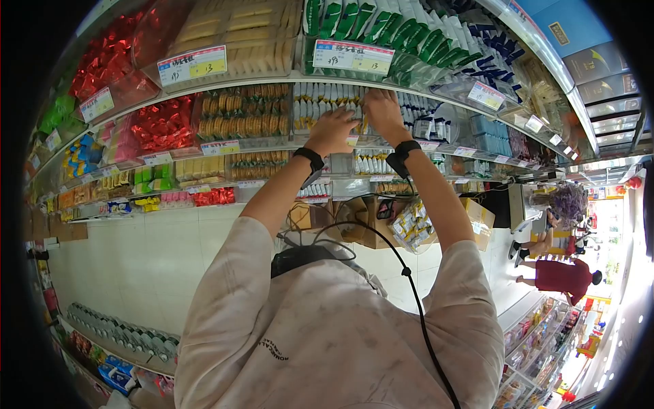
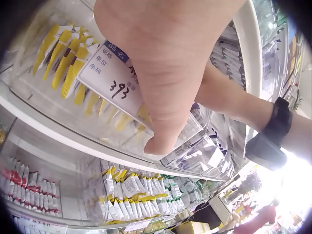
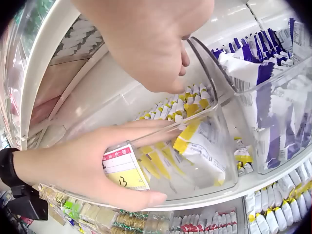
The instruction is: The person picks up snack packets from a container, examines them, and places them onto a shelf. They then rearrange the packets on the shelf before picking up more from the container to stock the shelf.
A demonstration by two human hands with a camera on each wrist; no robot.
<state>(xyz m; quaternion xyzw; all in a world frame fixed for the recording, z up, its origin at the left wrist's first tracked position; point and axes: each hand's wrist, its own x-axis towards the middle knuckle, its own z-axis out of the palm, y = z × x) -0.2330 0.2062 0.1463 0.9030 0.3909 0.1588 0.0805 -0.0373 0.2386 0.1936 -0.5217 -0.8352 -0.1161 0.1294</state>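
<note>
A clear bin (image 3: 222,161) holds white-and-yellow packets (image 3: 200,146). In the right wrist view my left hand (image 3: 73,163) reaches over the bin's front, fingers extended inside near a packet, thumb outside below a price tag (image 3: 126,168). The left wrist view shows that hand (image 2: 165,63) beside the tag (image 2: 114,85). My right hand (image 3: 151,44) is above the bin's rear part, fingers bent; its fingertips are partly hidden, and whether they hold anything is unclear. From the head view, left hand (image 1: 332,131) and right hand (image 1: 383,114) are side by side at the middle shelf.
Purple-and-white packets (image 3: 273,107) fill the bin to the right. Round biscuits (image 1: 242,112) are left of the hands, and green packets (image 1: 381,27) lie on the shelf above. Cartons (image 1: 368,221) stand below the shelves. A person in red (image 1: 562,278) is at the far right.
</note>
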